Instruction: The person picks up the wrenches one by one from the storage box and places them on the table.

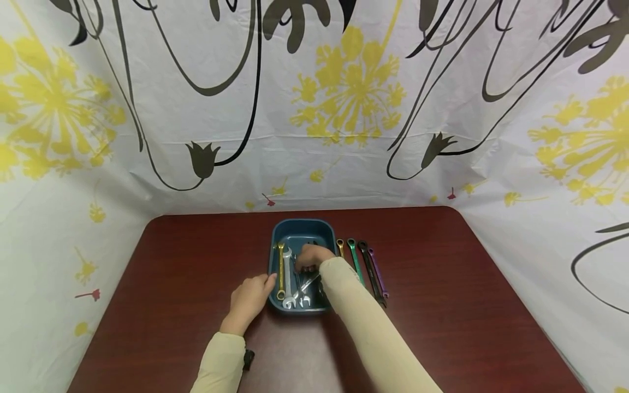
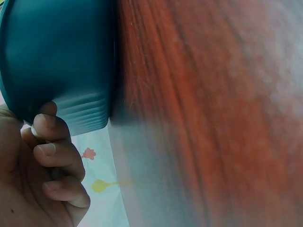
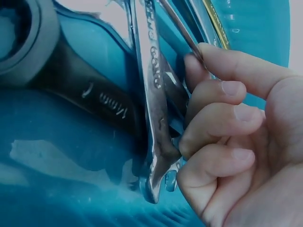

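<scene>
A blue-green tray (image 1: 301, 224) holds several wrenches, among them a gold wrench (image 1: 281, 273) and a large silver wrench (image 1: 288, 278) along its left side. My left hand (image 1: 249, 301) grips the tray's left rim, thumb on top and fingers curled against the outer wall (image 2: 61, 61). Inside the tray, my right hand (image 1: 313, 256) pinches a thin silver wrench (image 3: 182, 26) between thumb and index finger, the other fingers curled. Beside those fingers lie a silver open-ended wrench (image 3: 155, 90) and a black ring-ended wrench (image 3: 90, 85). The right hand and sleeve hide part of the tray in the head view.
To the right of the tray, a gold wrench (image 1: 340, 246), a green wrench (image 1: 355, 259), a black wrench (image 1: 372, 270) and a purple wrench (image 1: 379, 275) lie side by side on the reddish-brown table (image 1: 206, 251). A patterned white cloth (image 1: 275, 120) hangs behind the table.
</scene>
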Demonstrator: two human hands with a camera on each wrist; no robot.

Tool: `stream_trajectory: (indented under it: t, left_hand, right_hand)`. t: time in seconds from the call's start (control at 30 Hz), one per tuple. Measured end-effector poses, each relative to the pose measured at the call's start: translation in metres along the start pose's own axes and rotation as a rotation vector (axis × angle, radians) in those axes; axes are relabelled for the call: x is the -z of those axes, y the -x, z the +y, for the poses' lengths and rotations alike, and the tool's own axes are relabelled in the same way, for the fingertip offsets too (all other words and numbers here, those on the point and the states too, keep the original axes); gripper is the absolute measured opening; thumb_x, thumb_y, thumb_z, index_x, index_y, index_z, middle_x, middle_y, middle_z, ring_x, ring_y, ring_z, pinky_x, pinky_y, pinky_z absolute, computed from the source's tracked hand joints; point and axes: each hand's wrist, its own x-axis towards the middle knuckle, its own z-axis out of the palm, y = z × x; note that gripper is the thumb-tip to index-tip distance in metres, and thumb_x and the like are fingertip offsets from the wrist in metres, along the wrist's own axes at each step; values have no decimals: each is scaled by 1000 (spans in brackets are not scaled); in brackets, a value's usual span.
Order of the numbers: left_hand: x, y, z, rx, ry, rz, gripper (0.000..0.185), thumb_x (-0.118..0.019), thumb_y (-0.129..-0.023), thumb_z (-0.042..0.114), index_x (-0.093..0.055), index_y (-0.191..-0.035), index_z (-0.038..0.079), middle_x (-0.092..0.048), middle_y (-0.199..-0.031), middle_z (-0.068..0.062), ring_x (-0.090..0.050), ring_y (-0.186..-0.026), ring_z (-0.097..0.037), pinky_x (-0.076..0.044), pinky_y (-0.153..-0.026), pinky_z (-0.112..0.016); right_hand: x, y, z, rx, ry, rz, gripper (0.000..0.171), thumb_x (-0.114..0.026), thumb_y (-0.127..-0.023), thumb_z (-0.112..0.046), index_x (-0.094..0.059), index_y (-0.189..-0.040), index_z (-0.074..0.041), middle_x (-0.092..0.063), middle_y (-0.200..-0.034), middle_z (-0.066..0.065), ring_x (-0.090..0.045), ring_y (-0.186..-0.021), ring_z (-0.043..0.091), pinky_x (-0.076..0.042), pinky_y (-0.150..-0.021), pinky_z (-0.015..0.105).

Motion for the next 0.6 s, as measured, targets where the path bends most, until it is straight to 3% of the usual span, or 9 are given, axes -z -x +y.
stream_trajectory:
  t: [0.3,0.6]
  left_hand:
    - [2,1,0,3,9,-1,44,-44,-101,41,-48,-65,16,-37,-56,0,-36,-49,-15,-27,-48,-30]
    - [0,0,1,2,10,-1,43,-44,-101,41,-48,-65,17,-37,-56,1,-36,-50,-15,-28,-50,-30]
  right_hand:
    - [6,1,0,38,15,-28,38,-70,-85,-18,-47,-55,-14,-44,-54,-1,-37,-48,11,-30,-47,24]
    - [18,5,3,72,64,-45,44,-63,-91,-17,-44,-51,-15,-41,-51,-2,-35,-44,10,-29,-44,24]
